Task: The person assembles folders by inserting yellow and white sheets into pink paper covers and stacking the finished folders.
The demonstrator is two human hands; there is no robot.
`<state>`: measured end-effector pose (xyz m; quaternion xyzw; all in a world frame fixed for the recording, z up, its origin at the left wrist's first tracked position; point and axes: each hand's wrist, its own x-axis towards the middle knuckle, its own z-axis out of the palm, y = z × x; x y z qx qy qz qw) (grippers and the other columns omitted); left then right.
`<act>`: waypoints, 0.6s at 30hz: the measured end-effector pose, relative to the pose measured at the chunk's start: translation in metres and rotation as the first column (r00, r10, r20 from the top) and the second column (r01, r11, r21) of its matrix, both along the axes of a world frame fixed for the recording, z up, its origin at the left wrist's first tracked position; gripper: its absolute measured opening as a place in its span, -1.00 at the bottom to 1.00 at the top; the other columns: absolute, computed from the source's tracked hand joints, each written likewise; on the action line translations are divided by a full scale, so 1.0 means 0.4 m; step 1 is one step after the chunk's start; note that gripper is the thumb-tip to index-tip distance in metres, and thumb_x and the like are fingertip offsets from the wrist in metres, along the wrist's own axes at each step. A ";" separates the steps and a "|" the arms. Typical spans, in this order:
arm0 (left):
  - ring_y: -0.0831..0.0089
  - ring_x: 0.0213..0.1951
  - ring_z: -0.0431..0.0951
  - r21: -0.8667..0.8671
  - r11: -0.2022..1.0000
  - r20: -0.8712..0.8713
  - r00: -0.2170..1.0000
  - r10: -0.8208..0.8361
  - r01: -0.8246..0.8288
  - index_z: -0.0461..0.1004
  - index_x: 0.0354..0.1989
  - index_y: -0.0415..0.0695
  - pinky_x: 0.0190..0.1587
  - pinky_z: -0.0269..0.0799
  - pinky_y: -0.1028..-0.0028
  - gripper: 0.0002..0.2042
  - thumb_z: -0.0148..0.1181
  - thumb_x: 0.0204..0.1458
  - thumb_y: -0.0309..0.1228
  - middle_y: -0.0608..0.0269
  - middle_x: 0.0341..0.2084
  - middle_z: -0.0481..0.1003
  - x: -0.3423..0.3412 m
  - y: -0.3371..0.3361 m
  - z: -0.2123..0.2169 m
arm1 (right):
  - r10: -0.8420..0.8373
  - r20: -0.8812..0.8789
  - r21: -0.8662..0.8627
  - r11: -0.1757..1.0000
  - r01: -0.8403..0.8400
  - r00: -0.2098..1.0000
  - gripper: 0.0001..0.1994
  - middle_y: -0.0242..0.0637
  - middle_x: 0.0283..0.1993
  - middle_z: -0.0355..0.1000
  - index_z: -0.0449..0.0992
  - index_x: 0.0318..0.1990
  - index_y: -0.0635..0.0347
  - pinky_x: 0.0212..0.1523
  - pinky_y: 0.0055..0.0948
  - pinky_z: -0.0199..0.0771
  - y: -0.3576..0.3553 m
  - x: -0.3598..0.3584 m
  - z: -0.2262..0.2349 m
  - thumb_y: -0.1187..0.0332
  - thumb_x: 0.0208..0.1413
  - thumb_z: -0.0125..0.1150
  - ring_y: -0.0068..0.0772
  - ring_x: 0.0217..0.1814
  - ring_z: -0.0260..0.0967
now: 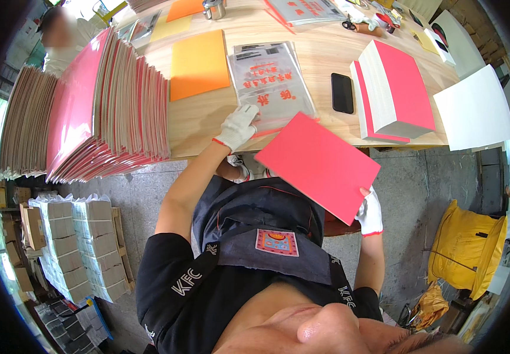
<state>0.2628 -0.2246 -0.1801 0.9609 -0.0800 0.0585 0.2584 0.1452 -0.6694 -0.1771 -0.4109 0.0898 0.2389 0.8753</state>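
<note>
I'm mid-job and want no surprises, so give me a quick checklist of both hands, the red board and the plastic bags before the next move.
1. Red board held: ok, the gloved right grip has it at its near right end.
2. Left grip at the clear bags: ok, by their near left corner.
3. Left grip pinching a bag: cannot tell.
4. Bags' near edge fully visible: not ok, the board hides its right part.
5. Black phone apart from the bags: ok, lying to their right.
</note>
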 end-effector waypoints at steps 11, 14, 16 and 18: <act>0.15 -0.25 0.51 -0.442 0.890 -0.090 0.982 -0.167 0.110 0.45 -0.14 -0.08 -0.22 0.44 0.28 -0.69 -0.04 -0.08 -0.61 0.03 -0.29 0.47 0.034 0.032 0.095 | -0.254 -0.099 0.123 0.957 0.265 0.962 -0.66 -0.34 -0.10 0.44 0.29 0.14 0.17 -0.55 -0.72 0.46 0.167 -0.033 -0.021 0.46 0.21 0.01 -0.68 -0.49 0.36; 0.17 -0.24 0.51 -0.299 0.938 0.001 0.983 -0.184 0.176 0.43 -0.09 -0.06 -0.21 0.44 0.28 -0.64 -0.04 -0.10 -0.63 0.02 -0.22 0.46 0.019 0.025 0.135 | -0.297 -0.092 0.088 0.948 0.305 0.950 -0.68 -0.35 -0.11 0.45 0.31 0.12 0.15 -0.54 -0.71 0.47 0.189 -0.038 -0.014 0.47 0.21 0.01 -0.67 -0.51 0.36; 0.04 -0.22 0.50 -0.115 0.976 0.070 0.982 -0.175 0.182 0.38 -0.03 -0.01 -0.22 0.45 0.25 -0.63 -0.02 -0.07 -0.57 0.06 -0.25 0.45 0.001 0.018 0.148 | -0.315 -0.077 0.052 0.946 0.319 0.946 -0.69 -0.38 -0.10 0.47 0.34 0.12 0.12 -0.49 -0.71 0.49 0.219 -0.045 0.021 0.46 0.21 0.02 -0.65 -0.46 0.40; 0.05 -0.27 0.50 -0.121 0.981 0.164 0.977 -0.133 0.154 0.38 -0.04 0.00 -0.27 0.46 0.25 -0.63 0.02 -0.08 -0.56 0.08 -0.24 0.45 -0.015 -0.004 0.131 | -0.334 -0.077 0.034 0.941 0.337 0.940 -0.68 -0.39 -0.10 0.47 0.34 0.12 0.11 -0.46 -0.71 0.50 0.243 -0.056 0.042 0.46 0.21 0.03 -0.65 -0.40 0.43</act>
